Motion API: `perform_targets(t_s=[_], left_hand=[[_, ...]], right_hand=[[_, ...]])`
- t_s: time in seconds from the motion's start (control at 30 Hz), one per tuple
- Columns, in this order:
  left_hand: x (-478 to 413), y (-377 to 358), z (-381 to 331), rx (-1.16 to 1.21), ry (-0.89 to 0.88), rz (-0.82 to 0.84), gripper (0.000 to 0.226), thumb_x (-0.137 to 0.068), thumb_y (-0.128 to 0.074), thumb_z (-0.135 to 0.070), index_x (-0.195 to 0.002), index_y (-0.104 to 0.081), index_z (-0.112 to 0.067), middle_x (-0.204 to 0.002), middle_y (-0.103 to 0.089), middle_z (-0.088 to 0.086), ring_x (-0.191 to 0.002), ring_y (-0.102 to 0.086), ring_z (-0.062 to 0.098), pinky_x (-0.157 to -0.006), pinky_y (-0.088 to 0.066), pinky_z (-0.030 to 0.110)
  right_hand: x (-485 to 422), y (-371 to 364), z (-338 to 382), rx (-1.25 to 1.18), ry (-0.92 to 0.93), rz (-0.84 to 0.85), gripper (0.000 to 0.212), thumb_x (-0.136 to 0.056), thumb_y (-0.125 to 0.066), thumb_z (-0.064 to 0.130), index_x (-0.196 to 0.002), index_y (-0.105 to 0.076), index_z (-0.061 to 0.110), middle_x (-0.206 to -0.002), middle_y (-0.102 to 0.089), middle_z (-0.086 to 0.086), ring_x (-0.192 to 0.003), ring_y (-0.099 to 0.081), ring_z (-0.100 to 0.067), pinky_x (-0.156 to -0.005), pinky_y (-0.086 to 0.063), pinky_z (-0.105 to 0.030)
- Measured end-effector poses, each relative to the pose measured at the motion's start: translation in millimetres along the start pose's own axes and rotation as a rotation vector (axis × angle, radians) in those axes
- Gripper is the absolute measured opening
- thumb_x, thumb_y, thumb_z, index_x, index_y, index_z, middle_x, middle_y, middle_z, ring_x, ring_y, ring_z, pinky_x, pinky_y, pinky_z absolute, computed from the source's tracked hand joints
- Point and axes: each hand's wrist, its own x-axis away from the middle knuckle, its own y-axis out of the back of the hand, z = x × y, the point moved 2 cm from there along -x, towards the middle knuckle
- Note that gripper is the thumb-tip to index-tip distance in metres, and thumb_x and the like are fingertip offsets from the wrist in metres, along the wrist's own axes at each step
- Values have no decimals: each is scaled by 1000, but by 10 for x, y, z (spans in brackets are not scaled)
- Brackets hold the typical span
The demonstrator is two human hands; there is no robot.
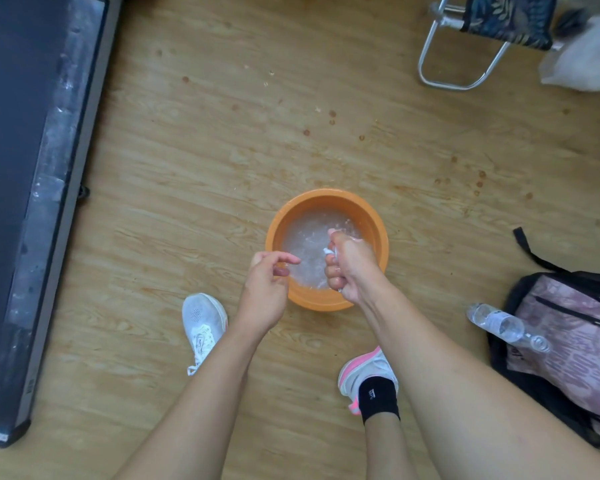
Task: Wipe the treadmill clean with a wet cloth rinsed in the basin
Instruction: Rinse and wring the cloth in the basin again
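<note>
Over the orange basin (326,198), set on the wood-patterned floor (187,150), the white cloth (327,251) is clenched in the right hand (349,268). Only small folds of it are seen between the fingers and below the palm. The fist is held directly above the water, judged so that wrung-out water falls back inside the rim and not onto the floor. The left hand (265,292) is released, its fingers loosely curled around nothing, and is held at the near left rim, apart from the cloth. The step in hand is judged to be wringing after a rinse.

The treadmill (21,168) lies along the left edge of the view, well apart from the basin, with its dusty grey side rail (59,133) facing the open floor. A wide strip of bare floor is left between the two, so the cloth can be carried across unobstructed. Room to the right is narrower: a backpack (568,341) is placed there, with a plastic water bottle (503,325) lying against it. A folding stool (465,46) stands at the far right, well apart. The basin stands just ahead of the left shoe (205,320) and right shoe (364,372); care is advised that its near rim is not kicked.
</note>
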Motion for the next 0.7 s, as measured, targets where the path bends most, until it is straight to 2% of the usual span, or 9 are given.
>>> perform_targets(t_s=[0.1, 0.17, 0.23, 0.27, 0.33, 0.4, 0.5, 0.6, 0.7], left_hand=[[-10, -181, -153, 135, 15, 25, 35, -100, -49, -4, -122, -69, -24, -128, -61, -5, -113, -61, 3, -85, -44, 9], [-46, -353, -274, 270, 47, 129, 35, -107, -51, -27, -141, -59, -29, -139, -60, -13, -121, -56, -10, -95, -44, 11], [-104, -547, -328, 321, 72, 237, 49, -105, -51, -53, -150, -51, -36, -141, -57, -21, -120, -55, -17, -106, -44, 19], [-128, -621, -346, 318, 93, 236, 54, -99, -54, -64, -147, -54, -39, -138, -60, -20, -119, -58, -14, -107, -47, 24], [-190, -681, -350, 328, 135, 130, 53, -88, -66, -71, -128, -67, -37, -126, -71, -9, -112, -69, 3, -102, -56, 36], [-268, -655, -355, 388, 174, 55, 37, -84, -83, -51, -112, -75, -29, -109, -77, 0, -96, -74, 15, -92, -60, 37], [-387, -583, -377, 479, 184, 127, 28, -81, -88, -24, -107, -79, -27, -100, -78, 11, -83, -70, 20, -82, -59, 37], [-468, -541, -370, 596, 221, 104, 27, -92, -77, -12, -118, -72, -21, -99, -78, 14, -82, -76, 24, -78, -61, 38], [-475, -536, -364, 659, 346, 61, 15, -103, -65, -14, -115, -71, -9, -77, -69, 8, -54, -62, 13, -51, -55, 25]], right_hand=[[21, 39, -22, 15, 98, 19, 26, -105, -59, 38, -90, -52, 18, -63, -47, -1, -39, -34, -12, -39, -22, -18], [75, 1, -82, -11, 150, 78, 37, -104, -57, 52, -97, -62, 16, -73, -62, -4, -50, -57, -16, -45, -38, -23], [162, -65, -154, -123, 129, 143, 62, -101, -46, 71, -117, -70, 16, -102, -76, -4, -89, -76, -18, -77, -59, -34], [208, -80, -191, -211, 98, 181, 71, -100, -41, 76, -126, -69, 16, -115, -77, -5, -107, -75, -18, -96, -57, -37], [336, -72, -229, -369, 40, 297, 81, -99, -35, 79, -139, -63, 14, -132, -72, -8, -125, -68, -20, -115, -47, -41], [477, 31, -235, -464, -12, 402, 85, -99, -32, 78, -150, -53, 14, -146, -64, -11, -137, -60, -23, -122, -39, -43], [528, 309, -249, -619, -58, 376, 71, -106, -39, 64, -146, -52, 6, -139, -63, -23, -137, -58, -34, -116, -46, -46], [384, 579, -286, -451, 12, 72, 38, -111, -49, 36, -124, -67, 5, -113, -74, -23, -96, -77, -26, -80, -64, -31], [229, 691, -294, -323, 82, -139, 17, -106, -53, 14, -106, -69, 9, -90, -73, -16, -70, -69, -18, -59, -55, -21]])
